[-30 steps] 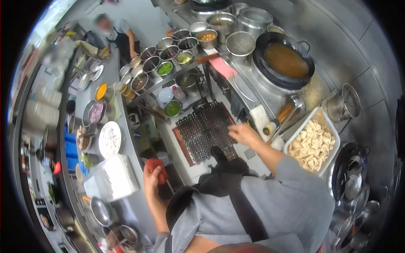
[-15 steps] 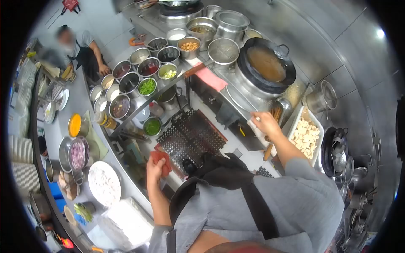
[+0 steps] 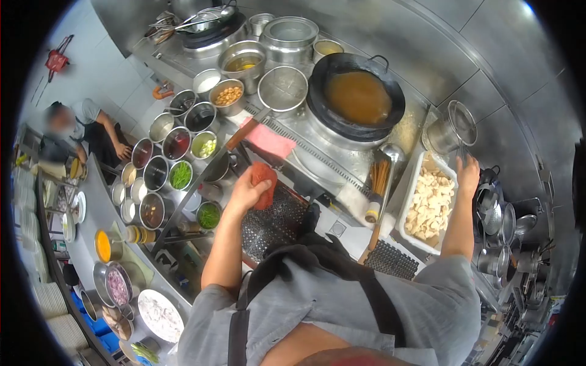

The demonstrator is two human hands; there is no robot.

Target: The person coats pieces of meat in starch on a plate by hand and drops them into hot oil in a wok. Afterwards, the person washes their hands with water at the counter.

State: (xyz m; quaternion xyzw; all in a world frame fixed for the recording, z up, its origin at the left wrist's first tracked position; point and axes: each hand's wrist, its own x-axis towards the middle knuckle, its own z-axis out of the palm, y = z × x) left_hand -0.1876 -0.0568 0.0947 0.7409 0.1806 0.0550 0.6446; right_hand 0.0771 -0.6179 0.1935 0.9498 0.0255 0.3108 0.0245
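Observation:
My left hand point(image 3: 245, 194) is closed round a bunched red cloth point(image 3: 264, 186), held over the gap in front of the stove. On the right, my right hand point(image 3: 468, 175) has its fingers about the handle of a round mesh strainer point(image 3: 462, 122). That strainer leans at the rim of a metal pot point(image 3: 441, 135). Just left of my right forearm lies a white tub point(image 3: 408, 224) of pale sliced pieces point(image 3: 431, 198). A black wok point(image 3: 317, 100) with brown liquid point(image 3: 359, 97) sits on the burner beyond.
A ladle point(image 3: 390, 152) and a bamboo brush point(image 3: 377, 183) lie left of the tub. Several sauce and ingredient pots stand left, near chopped greens point(image 3: 180, 175). A pink cloth point(image 3: 266, 140) lies on the stove edge. Another person point(image 3: 101, 131) stands at the far left counter.
My right hand has moved right, from beside the brush to the strainer's handle. My left hand has risen forward with the red cloth. The view has turned toward the stove.

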